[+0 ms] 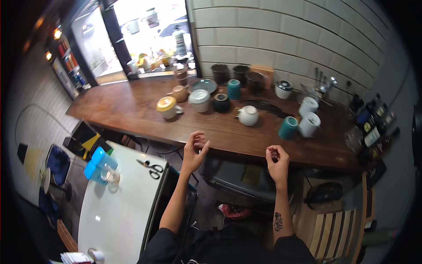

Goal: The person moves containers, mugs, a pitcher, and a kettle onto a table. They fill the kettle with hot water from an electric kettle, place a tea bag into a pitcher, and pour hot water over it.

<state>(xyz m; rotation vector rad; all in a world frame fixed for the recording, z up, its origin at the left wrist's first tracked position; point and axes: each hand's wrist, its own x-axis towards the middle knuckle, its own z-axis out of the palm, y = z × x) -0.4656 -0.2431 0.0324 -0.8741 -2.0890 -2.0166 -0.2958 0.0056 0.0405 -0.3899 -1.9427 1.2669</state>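
Observation:
My left hand [195, 152] is raised in front of the wooden counter's edge, its thumb apart from loosely curled fingers and nothing in it. My right hand [278, 163] hovers at the same edge, fingers bent in a loose curl, with no object visible. On the counter beyond stand a white teapot [249, 116], a teal cup [288, 127] and a white cup [310, 124], nearest to my right hand. Farther left are a yellow-topped cup [167, 108], a white lidded cup [200, 100] and a small black pot [221, 103]. Neither hand touches any of them.
The wooden counter [132, 103] runs below a tiled wall. Bottles [373, 134] crowd its right end. At left, a white table [127, 207] bears scissors [151, 168] and blue containers [100, 163]. A slatted wooden seat [336, 233] is at lower right.

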